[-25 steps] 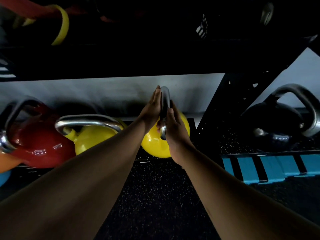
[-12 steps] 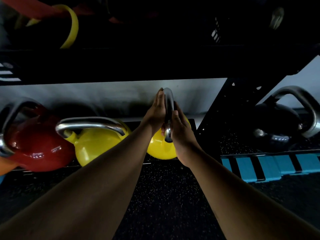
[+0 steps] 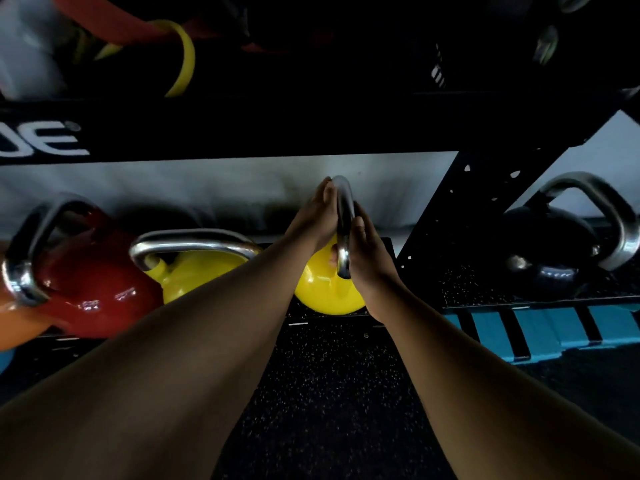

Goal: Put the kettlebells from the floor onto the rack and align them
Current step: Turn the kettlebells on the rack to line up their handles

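My left hand (image 3: 313, 221) and right hand (image 3: 367, 261), fingers straight, pressed flat either side of the round yellow kettlebell's (image 3: 322, 293) steel handle (image 3: 345, 216), on the black metal rack (image 3: 446, 220)

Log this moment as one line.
step: aligning | left hand: pressing handle | right hand: pressing handle opposite | object: rightmost yellow kettlebell, on rack

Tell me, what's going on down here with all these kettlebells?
A person is lining up a yellow kettlebell on the low shelf of a rack. The left hand and right hand press flat against either side of its steel handle, which faces the camera edge-on. To the left sit a second yellow one, its handle seen broadside, and a red kettlebell. A black kettlebell sits to the right, past the rack's upright.
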A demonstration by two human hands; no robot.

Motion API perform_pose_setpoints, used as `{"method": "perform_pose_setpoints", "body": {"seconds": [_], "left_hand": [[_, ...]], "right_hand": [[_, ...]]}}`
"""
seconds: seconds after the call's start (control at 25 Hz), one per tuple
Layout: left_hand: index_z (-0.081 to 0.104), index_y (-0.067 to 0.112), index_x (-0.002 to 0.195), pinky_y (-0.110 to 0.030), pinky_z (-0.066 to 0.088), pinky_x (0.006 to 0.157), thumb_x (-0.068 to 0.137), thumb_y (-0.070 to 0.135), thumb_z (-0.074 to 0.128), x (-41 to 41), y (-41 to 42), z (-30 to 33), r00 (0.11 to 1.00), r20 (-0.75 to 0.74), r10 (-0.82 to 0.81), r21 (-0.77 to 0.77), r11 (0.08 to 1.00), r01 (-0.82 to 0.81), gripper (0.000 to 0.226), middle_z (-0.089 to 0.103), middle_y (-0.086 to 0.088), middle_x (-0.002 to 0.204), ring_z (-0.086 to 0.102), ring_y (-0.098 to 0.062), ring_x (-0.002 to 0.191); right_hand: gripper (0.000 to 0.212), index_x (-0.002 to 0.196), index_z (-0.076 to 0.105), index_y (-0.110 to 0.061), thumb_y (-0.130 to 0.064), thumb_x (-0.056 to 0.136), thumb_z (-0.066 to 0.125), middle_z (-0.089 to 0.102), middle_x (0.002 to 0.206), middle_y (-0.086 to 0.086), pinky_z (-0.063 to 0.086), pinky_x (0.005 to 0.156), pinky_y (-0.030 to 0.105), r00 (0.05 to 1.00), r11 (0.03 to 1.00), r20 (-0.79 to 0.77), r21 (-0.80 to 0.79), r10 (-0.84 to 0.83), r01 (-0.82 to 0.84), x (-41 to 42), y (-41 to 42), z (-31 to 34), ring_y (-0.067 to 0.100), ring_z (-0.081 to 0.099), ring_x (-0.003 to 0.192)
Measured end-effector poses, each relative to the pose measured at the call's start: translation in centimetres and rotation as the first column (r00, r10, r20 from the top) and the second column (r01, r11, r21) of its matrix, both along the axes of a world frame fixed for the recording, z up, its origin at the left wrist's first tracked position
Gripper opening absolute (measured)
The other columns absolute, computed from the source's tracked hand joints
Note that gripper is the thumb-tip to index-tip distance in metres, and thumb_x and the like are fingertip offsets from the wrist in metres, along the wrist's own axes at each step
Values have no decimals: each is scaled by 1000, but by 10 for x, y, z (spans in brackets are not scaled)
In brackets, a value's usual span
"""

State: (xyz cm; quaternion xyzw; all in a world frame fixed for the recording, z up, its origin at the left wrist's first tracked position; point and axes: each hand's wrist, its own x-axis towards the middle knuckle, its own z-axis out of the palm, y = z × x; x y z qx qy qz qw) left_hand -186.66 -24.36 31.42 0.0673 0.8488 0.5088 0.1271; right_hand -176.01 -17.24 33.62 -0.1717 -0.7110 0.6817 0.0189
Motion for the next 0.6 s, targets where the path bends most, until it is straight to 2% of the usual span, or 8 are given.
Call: {"method": "perform_pose_setpoints", "body": {"seconds": [0.12, 0.2, 0.28, 0.36, 0.44, 0.52, 0.6], "left_hand": [[45, 25, 142, -46, 33, 111, 101, 46, 29, 9, -15, 18, 992, -121, -40, -282, 960, 4, 49, 49, -11, 146, 44, -33, 134], [53, 29, 132, -51, 34, 106, 99, 44, 33, 25, -33, 33, 947, -265, -182, -543, 840, 10, 41, 56, -10, 137, 50, -36, 125], [52, 27, 131, -54, 22, 112, 98, 41, 38, 38, -56, 43, 887, -344, -307, -716, 698, -35, 39, 53, -8, 139, 46, -34, 129], [49, 22, 135, -56, 12, 116, 99, 41, 36, 42, -82, 51, 891, -357, -280, -765, 635, -107, 43, 49, -8, 143, 38, -31, 134], [50, 17, 132, -57, 12, 116, 99, 41, 34, 41, -110, 54, 911, -382, -158, -751, 628, -206, 44, 49, -11, 140, 37, -32, 134], [53, 14, 127, -59, 16, 114, 99, 42, 31, 40, -141, 55, 911, -409, -52, -721, 630, -288, 45, 52, -13, 135, 40, -34, 130], [55, 14, 126, -58, 22, 111, 99, 45, 29, 40, -171, 53, 920, -392, 16, -686, 661, -304, 48, 52, -15, 134, 41, -35, 128]], "right_hand": [[39, 137, 49, -28, -32, 105, 27, 65, 106, 10, 51, 80, 35, 996, 969, 55, 232, 73, -84, -8, 11, 6, 25, 63, 91], [33, 125, 57, -20, -33, 101, 40, 66, 111, 13, 49, 91, 42, 987, 918, 119, 369, 109, -146, -9, 25, 16, 35, 61, 105], [37, 128, 56, -22, -39, 95, 51, 64, 117, 13, 49, 90, 41, 980, 816, 174, 550, 96, -177, -5, 37, 25, 36, 60, 109], [41, 129, 52, -23, -41, 92, 54, 57, 120, 14, 46, 87, 40, 988, 613, 122, 775, 91, -152, 0, 37, 35, 38, 52, 113], [38, 125, 52, -20, -36, 90, 55, 51, 120, 17, 42, 86, 43, 989, 418, 1, 906, 150, -65, -1, 25, 42, 39, 46, 114], [41, 127, 51, -18, -34, 89, 56, 48, 125, 18, 40, 91, 44, 970, 346, -32, 937, 240, -55, -6, 4, 45, 39, 41, 120], [46, 133, 48, -20, -38, 91, 55, 46, 131, 17, 37, 100, 45, 956, 328, -3, 940, 294, -98, -12, -23, 42, 37, 37, 127]]}}
